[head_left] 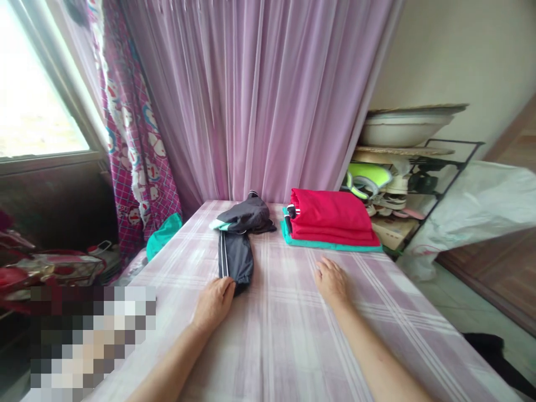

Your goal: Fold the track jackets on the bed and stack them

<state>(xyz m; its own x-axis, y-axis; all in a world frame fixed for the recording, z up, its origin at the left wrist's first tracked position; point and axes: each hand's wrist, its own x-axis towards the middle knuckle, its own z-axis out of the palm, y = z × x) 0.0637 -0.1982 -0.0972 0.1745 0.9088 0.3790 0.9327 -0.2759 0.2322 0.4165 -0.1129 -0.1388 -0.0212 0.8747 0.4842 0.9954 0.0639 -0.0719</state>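
Observation:
A dark grey garment [245,216] with white stripes and a pale teal patch lies bunched toward the far end of the table. One striped sleeve or trouser leg [238,259] stretches from it toward me, ending in a gathered cuff. My left hand [215,301] is closed on the left side of that cuff end. Palm down on the tablecloth, my right hand [332,279] rests open and holds nothing, its fingers slightly bent. Just beyond it sits a stack of folded red clothing [335,215] over a folded teal garment [335,245].
A checked cloth covers the table [285,329]. Purple curtains [259,100] hang at its far edge. To the right stands a rack holding a white basin [404,128] and shoes, beside a plastic bag [486,195]. Teal fabric [164,235] lies by the left edge.

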